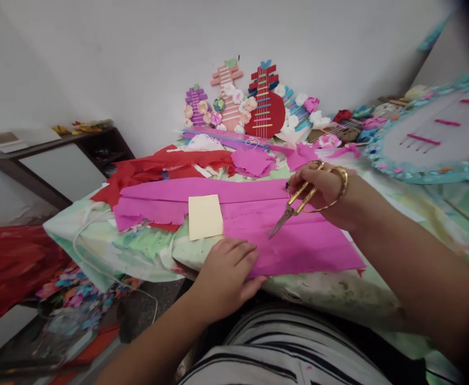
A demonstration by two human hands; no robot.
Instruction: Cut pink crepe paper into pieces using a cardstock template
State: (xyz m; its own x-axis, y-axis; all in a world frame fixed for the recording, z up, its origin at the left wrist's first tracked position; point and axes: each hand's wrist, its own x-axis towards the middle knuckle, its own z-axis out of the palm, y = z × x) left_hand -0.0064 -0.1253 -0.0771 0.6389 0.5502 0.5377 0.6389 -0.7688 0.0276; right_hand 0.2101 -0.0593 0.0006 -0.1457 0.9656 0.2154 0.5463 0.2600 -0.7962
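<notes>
My right hand [322, 184] grips gold-handled scissors [298, 200] by their loops, the blades pointing down and left just over a large pink crepe paper sheet [298, 246]. The scissor blades look nearly closed. At the sheet's near left edge rests my left hand [230, 275], fingers laid on the paper and thumb apart. Just above that hand lies a cream square of paper [205, 216], partly over the pink sheet. A folded pink strip [158, 190] runs along the sheet's far side.
Red crepe paper [150, 166] and pink scraps [254, 162] lie further back. Against the wall lean several lute-shaped decorations [266, 115] with paper flowers. A larger blue-edged one [427, 133] stands at right. A white cord [82, 235] hangs over the table's left edge, near a dark cabinet [58, 171].
</notes>
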